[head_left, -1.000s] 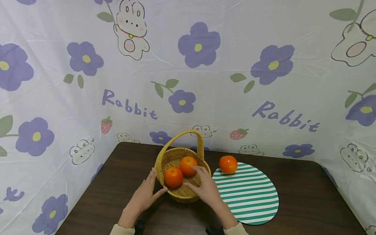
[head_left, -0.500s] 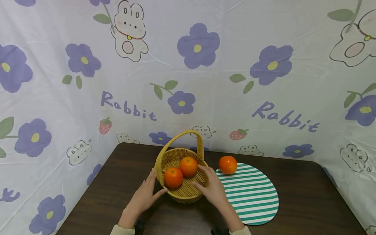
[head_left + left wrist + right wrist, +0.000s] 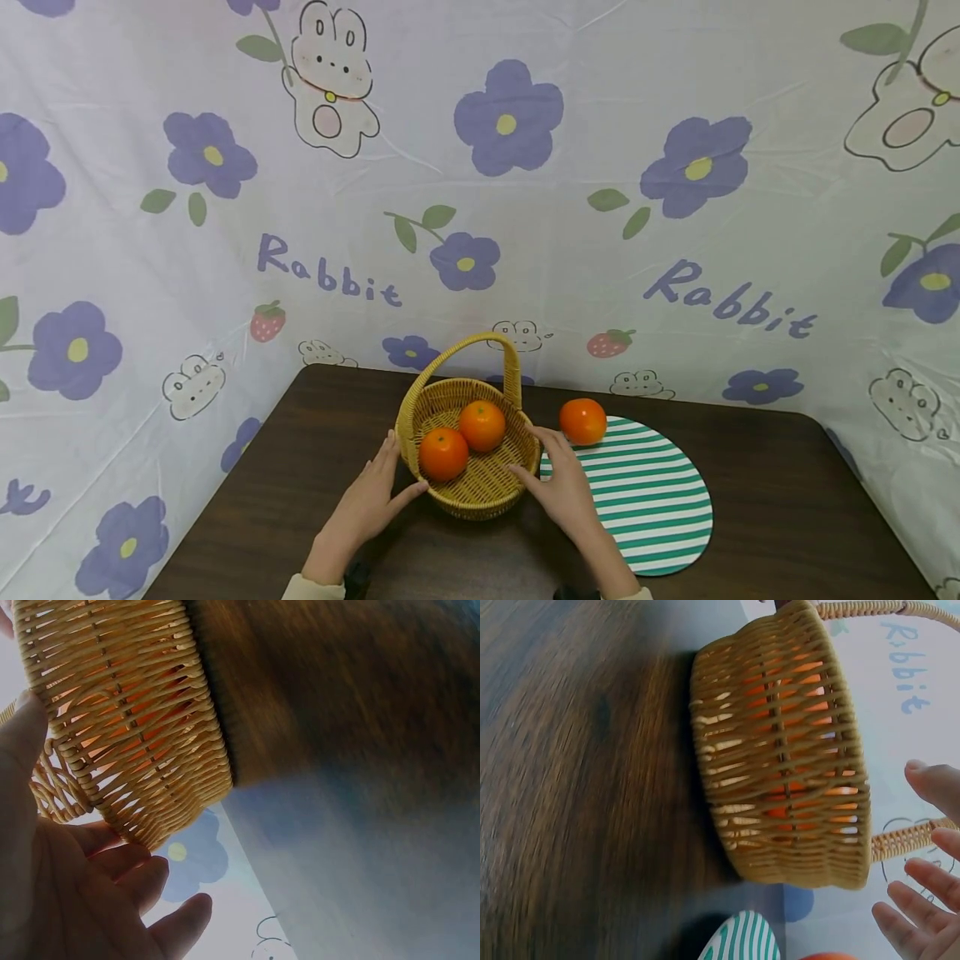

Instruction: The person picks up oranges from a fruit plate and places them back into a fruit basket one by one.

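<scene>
A round yellow wicker basket with an arched handle stands in the middle of the head view. Inside it lie two oranges, a left one and a right one. My left hand rests against the basket's left side, its thumb at the front rim and its fingers along the wall. In the left wrist view, the fingertips are right at the weave. My right hand, empty, hovers by the basket's right rim with fingers spread. A third orange lies to the right of the basket.
A round green-and-white striped mat lies right of the basket, with the third orange at its back left edge. The dark wooden table ends at a rabbit-and-flower print cloth hung behind and at the sides.
My right hand has moved rightward from above the oranges to the basket's right rim, with nothing in it. My left hand, the basket and the oranges stay put.
</scene>
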`<state>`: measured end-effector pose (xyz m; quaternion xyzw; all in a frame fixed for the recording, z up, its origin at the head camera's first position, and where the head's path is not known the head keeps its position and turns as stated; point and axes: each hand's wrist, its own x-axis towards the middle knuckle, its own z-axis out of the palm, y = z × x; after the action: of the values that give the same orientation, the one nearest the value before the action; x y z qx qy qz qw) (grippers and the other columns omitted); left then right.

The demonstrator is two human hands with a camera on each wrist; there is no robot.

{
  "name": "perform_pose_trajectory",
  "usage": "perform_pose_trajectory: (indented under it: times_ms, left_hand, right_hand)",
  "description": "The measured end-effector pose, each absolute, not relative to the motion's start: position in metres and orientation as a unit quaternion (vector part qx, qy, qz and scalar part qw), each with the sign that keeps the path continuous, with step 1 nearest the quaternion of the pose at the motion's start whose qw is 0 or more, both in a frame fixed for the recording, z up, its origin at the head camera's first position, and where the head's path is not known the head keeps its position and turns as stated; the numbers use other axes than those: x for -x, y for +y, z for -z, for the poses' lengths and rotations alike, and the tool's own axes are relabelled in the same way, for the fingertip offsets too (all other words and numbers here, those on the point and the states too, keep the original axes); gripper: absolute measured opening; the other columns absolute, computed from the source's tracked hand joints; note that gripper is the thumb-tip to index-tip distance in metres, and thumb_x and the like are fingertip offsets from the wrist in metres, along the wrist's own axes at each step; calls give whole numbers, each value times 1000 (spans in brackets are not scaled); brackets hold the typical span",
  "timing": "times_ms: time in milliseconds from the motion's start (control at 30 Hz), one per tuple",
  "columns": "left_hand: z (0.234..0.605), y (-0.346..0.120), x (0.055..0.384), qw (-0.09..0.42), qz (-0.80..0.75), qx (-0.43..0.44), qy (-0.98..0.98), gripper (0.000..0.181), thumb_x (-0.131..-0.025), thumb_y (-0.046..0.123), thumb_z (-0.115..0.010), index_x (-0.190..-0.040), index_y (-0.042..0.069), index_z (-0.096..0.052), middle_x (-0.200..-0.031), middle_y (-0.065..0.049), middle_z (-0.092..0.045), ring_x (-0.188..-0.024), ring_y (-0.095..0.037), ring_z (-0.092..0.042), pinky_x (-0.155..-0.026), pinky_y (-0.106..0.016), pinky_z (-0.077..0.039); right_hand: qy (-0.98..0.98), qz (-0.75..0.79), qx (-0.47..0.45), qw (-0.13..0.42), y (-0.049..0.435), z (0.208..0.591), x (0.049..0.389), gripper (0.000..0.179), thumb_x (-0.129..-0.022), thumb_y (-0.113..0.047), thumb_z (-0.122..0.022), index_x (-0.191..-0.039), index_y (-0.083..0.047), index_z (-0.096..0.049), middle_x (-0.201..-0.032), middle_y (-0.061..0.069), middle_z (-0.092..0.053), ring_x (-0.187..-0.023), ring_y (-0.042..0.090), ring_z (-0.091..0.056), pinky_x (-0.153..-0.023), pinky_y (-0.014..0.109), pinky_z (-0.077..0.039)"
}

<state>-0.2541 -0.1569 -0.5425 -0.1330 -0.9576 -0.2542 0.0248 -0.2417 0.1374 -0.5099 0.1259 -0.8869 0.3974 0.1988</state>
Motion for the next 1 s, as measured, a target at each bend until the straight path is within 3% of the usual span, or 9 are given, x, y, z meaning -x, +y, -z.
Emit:
perform_pose_trajectory:
  times_ms: [333,633,1000]
  left_hand:
    - [544,-158,255,19,242,134,-961,98,-83,70,-41,-150,9,-4,-156,-10,-5,-139,-31,-21,-111,-50,-21]
    - [543,-157,254,20,250,133,-959,92,-87,59,-50,-150,9,-7,-156,-12,-7,-140,-30,-21,-111,-51,-21]
    - [542,-157,254,13,251,128,-960,93,-86,60,-50,-150,9,-6,-156,-12,-6,-140,-31,-20,-111,-51,-20]
  right_hand:
    - [-888,-396,-99,211,149,515,239,61,-76,-23,-77,-130,-10,-53,-128,11,-51,-112,30,-53,-85,47,-50]
    - [-884,-401,-90,224,168,526,244,61,-76,-22,-78,-130,-10,-53,-126,13,-50,-111,31,-52,-89,49,-47]
    - [-882,-406,-56,233,188,529,249,65,-77,-21,-77,-132,-3,-48,-124,20,-47,-111,36,-52,-86,50,-50]
